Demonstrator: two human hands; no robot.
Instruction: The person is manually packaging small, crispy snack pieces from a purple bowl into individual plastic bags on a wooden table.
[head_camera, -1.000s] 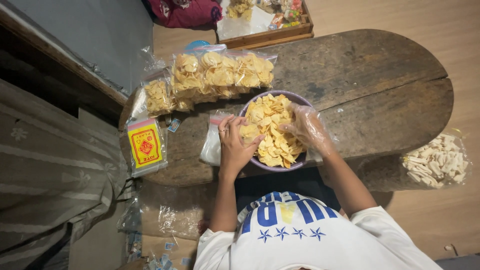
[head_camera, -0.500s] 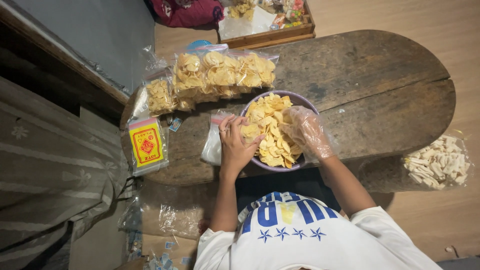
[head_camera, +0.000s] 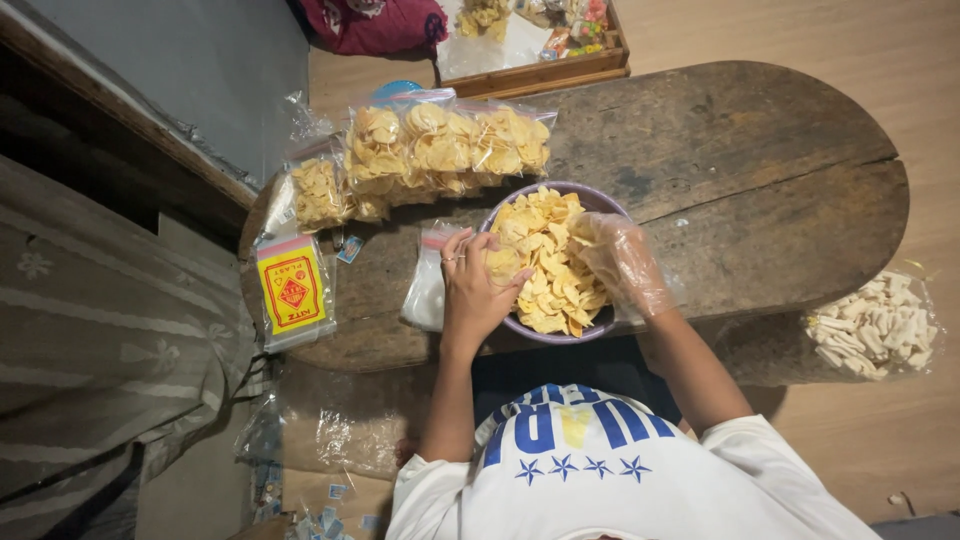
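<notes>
While both hands are staying over the purple bowl, very little is changing from a second ago. The left hand is resting on the near left side of the bowl, with its fingers curled down onto the yellow chips. It is also touching a clear empty bag that is lying just beside the bowl on the surface. Its fingertips are pressing on the chips a bit more than before, but I cannot tell if it is really gripping any, because the fingers are hiding what is under them.

The right hand is wearing a thin clear plastic glove. It is sliding a little, first toward the middle of the heap and now back to the right side. Its fingers are bent over the chips, maybe scooping some, but the shiny glove is making that hard to see.

The bowl is sitting at the near edge of the surface, right in front of the person, and it is looking just as full as before. So the hands are gathering chips, and none are leaving the bowl yet.

Filled bags of chips are lying in a row behind the bowl. A red and yellow packet is lying well to the left. A bag of white sticks is sitting on the floor to the right.
</notes>
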